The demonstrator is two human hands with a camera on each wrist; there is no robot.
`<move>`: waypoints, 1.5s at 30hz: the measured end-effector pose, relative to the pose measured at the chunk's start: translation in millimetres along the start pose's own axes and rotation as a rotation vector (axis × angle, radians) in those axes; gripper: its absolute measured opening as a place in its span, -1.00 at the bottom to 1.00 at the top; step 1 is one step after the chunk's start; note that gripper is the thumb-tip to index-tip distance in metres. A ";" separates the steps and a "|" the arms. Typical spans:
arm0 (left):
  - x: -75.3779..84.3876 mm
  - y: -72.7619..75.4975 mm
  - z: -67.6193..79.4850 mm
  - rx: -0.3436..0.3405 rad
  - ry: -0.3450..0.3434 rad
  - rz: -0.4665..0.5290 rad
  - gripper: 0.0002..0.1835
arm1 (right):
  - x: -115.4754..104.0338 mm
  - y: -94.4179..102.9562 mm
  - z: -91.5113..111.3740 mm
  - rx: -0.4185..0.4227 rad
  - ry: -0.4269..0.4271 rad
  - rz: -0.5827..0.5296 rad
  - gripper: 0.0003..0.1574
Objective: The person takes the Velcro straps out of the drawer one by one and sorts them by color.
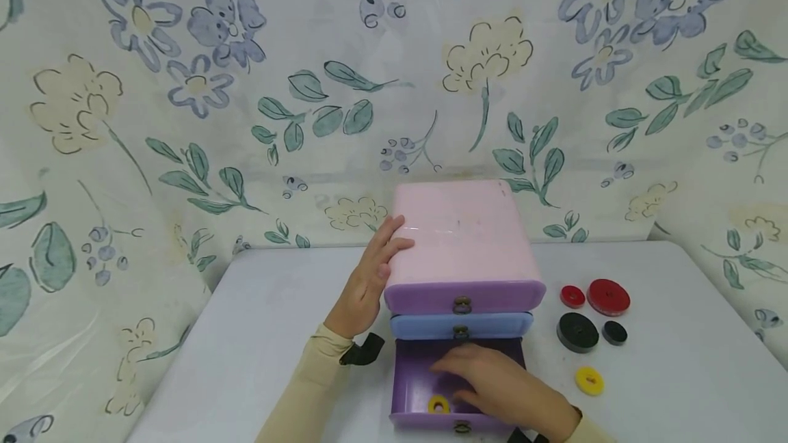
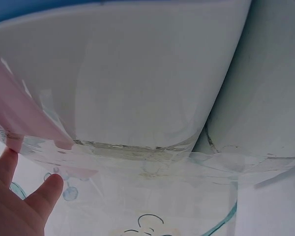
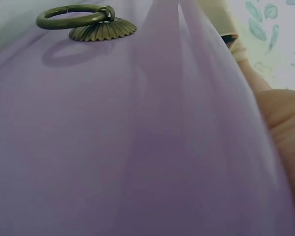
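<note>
A small drawer chest with a pink top (image 1: 458, 231) stands at the table's back edge, its bottom purple drawer (image 1: 409, 374) pulled out. My left hand (image 1: 363, 286) rests against the chest's left side, fingers spread along the pink edge. Over the pulled-out drawer my right hand (image 1: 486, 381) reaches in, thumb and fingers apart, with nothing seen between them. A yellow ring-shaped piece (image 1: 438, 404) lies in the drawer, left of the right thumb. The right wrist view is filled by the purple drawer front (image 3: 113, 147) with its brass ring pull (image 3: 73, 19).
Above the pulled-out drawer are a blue drawer (image 1: 425, 326) and a purple one (image 1: 425, 298), both pushed in. Right of the chest lie two red discs (image 1: 608, 297), two black discs (image 1: 577, 332) and a yellow button-like disc (image 1: 589, 381). Floral sheeting (image 1: 345, 156) hangs behind the table.
</note>
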State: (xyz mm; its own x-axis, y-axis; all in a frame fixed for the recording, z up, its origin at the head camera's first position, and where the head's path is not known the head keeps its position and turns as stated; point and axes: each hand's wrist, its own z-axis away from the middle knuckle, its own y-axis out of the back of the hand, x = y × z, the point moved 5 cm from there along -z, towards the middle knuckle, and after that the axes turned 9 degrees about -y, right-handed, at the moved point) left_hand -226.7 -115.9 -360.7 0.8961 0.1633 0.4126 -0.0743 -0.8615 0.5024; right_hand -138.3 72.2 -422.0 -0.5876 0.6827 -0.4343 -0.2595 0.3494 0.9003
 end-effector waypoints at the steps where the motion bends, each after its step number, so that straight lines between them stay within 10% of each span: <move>1: -0.4 0.2 0.0 0.001 0.000 0.000 -0.57 | -0.3 -1.6 -1.6 -0.007 0.006 0.000 -0.52; 21: -0.1 -0.4 0.1 -0.005 -0.004 -0.001 -0.50 | 4.7 -18.7 -18.7 -0.278 -0.014 -0.211 -0.62; 45: -3.1 -0.3 1.1 -0.004 0.005 0.003 -0.47 | 11.3 -19.7 -19.0 -0.216 -0.061 -0.169 -0.72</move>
State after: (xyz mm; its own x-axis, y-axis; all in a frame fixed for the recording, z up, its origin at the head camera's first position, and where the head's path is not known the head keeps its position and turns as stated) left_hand -229.0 -116.7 -362.9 0.8937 0.1633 0.4179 -0.0784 -0.8602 0.5039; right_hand -154.4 60.9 -444.1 -0.4768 0.6661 -0.5735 -0.5107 0.3211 0.7975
